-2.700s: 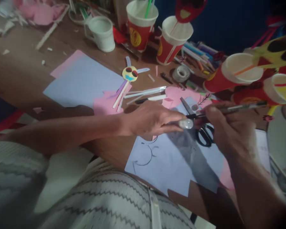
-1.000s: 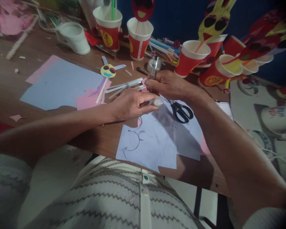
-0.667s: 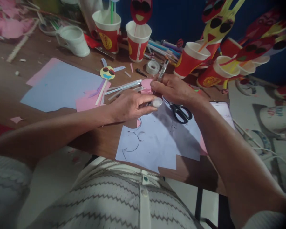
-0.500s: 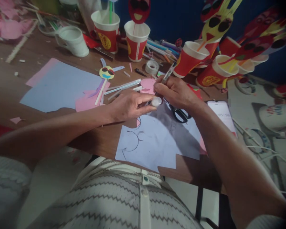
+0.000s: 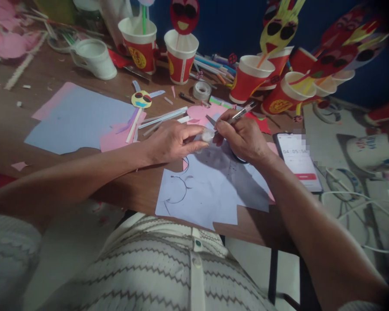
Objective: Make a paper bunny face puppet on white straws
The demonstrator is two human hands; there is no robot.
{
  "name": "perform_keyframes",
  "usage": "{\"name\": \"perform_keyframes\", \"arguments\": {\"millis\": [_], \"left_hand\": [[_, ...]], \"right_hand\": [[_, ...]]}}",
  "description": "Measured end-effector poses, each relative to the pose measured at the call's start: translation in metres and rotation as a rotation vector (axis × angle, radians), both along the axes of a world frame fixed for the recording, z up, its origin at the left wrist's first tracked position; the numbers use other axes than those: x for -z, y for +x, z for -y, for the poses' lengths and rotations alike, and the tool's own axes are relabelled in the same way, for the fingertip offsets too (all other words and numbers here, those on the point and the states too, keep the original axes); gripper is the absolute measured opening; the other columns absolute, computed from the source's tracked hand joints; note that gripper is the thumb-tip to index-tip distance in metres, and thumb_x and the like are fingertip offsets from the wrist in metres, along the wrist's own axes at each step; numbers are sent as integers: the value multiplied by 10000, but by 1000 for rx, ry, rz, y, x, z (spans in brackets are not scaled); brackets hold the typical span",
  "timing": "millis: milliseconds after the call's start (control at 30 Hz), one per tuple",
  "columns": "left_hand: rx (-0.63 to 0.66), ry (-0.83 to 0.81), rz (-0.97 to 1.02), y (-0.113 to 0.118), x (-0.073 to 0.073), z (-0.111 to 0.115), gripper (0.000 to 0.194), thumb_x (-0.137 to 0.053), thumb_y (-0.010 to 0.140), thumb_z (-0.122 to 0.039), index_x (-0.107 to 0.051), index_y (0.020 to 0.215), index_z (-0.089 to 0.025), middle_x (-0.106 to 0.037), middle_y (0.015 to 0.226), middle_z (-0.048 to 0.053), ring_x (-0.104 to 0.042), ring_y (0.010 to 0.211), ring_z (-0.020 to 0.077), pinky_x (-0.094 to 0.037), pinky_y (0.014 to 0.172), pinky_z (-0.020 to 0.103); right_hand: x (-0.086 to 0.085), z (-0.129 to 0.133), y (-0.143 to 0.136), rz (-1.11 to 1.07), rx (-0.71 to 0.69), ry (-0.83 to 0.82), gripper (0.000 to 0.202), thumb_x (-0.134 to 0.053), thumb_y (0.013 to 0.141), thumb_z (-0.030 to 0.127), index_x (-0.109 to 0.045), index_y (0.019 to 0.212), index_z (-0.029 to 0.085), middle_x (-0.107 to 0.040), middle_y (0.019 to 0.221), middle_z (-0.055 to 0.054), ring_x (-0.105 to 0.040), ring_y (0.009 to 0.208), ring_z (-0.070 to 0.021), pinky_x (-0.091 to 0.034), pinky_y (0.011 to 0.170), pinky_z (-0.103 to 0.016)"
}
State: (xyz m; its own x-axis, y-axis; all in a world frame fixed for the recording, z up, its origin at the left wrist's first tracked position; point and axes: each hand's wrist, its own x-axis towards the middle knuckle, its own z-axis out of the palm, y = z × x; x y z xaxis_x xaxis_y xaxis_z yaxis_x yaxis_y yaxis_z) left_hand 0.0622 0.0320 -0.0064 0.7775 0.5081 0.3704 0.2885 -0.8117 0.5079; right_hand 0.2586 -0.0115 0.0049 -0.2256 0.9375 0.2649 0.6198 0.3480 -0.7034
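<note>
My left hand pinches a small whitish, translucent rounded piece between thumb and fingers. Close beside it, my right hand is closed around a pen, whose clear barrel sticks out up and to the right. A pointed grey blade shows past the right fingers, and part of a black scissors handle lies below that hand; whether the fingers grip the scissors I cannot tell. Under both hands spreads white paper with curved black pen lines. Pink paper pieces lie just beyond.
Red-and-white paper cups with paper faces on sticks line the back. A phone lies at right, near cables. Leftward are a large pale sheet, a yellow paper face and a white mug. A tape roll sits behind the hands.
The right hand has turned and shifted slightly; its pen now leans further right. A grey blade now shows past its fingers. The left hand still holds the whitish piece. The whole view has shifted slightly.
</note>
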Motion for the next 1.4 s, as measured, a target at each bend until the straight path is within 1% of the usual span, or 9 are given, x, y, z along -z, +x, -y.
{"name": "perform_keyframes", "arguments": {"millis": [200, 333, 500, 667, 833, 967, 1167, 1233, 1400], "left_hand": [[-3, -13, -18, -1, 0, 0, 220, -513, 833, -381, -625, 832, -190, -484, 532, -46, -401, 466, 78, -307, 460, 208], [-11, -30, -23, -1, -1, 1, 227, -512, 831, -388, -629, 843, -193, -485, 537, -44, -400, 476, 79, -307, 472, 206], [-11, -56, -24, 0, -1, 2, 215, -523, 827, -359, -638, 882, -186, -487, 537, -43, -399, 480, 79, -307, 475, 204], [-14, -53, -13, 1, -1, 2, 246, -508, 834, -388, -636, 890, -186, -494, 550, -39, -405, 488, 80, -318, 482, 207], [-11, -48, -20, 0, 0, 1, 229, -509, 833, -383, -632, 864, -192, -485, 547, -42, -399, 488, 79, -316, 477, 205], [-9, -56, -13, 0, 1, 1, 258, -492, 839, -406, -634, 884, -195, -465, 536, -48, -393, 488, 80, -309, 477, 202], [0, -92, -20, 0, 0, 2, 292, -476, 845, -420, -636, 878, -178, -484, 549, -41, -394, 490, 80, -306, 470, 192], [-5, -88, -18, -1, 0, 2, 296, -476, 844, -424, -639, 879, -180, -483, 545, -42, -397, 491, 81, -303, 468, 189], [-16, -61, -10, 0, 1, 2, 306, -471, 843, -431, -640, 835, -176, -489, 526, -42, -401, 484, 84, -302, 472, 190]], "right_hand": [[2, 11, 1, -3, 48, -13, 270, -431, 904, 289, -546, 678, 196, -609, 649, 3, -604, 603, -125, -477, 572, -251], [6, 17, 2, 29, 74, 30, 229, -438, 900, 288, -542, 710, 211, -623, 661, 1, -612, 605, -134, -467, 581, -260], [8, 24, 2, 48, 108, 51, 178, -428, 904, 294, -539, 801, 200, -630, 607, 8, -616, 587, -142, -460, 582, -272], [10, 29, 3, 48, 122, 73, 164, -426, 900, 298, -532, 811, 211, -636, 614, 9, -616, 568, -143, -452, 566, -266], [11, 34, 4, 94, 107, 119, 188, -403, 900, 324, -526, 802, 219, -626, 612, -1, -602, 564, -157, -447, 564, -282], [10, 39, 2, 137, 109, 158, 147, -405, 899, 286, -519, 833, 221, -630, 619, 5, -598, 575, -154, -441, 586, -286], [11, 47, -2, 236, 71, 221, 134, -397, 899, 250, -514, 841, 222, -642, 769, -30, -605, 633, -159, -438, 589, -292], [12, 49, -4, 265, 65, 242, 133, -398, 899, 253, -516, 846, 221, -642, 792, -37, -604, 638, -163, -436, 580, -293], [15, 52, -8, 324, 62, 295, 133, -416, 894, 263, -527, 849, 206, -627, 727, -41, -593, 641, -184, -436, 589, -307]]}}
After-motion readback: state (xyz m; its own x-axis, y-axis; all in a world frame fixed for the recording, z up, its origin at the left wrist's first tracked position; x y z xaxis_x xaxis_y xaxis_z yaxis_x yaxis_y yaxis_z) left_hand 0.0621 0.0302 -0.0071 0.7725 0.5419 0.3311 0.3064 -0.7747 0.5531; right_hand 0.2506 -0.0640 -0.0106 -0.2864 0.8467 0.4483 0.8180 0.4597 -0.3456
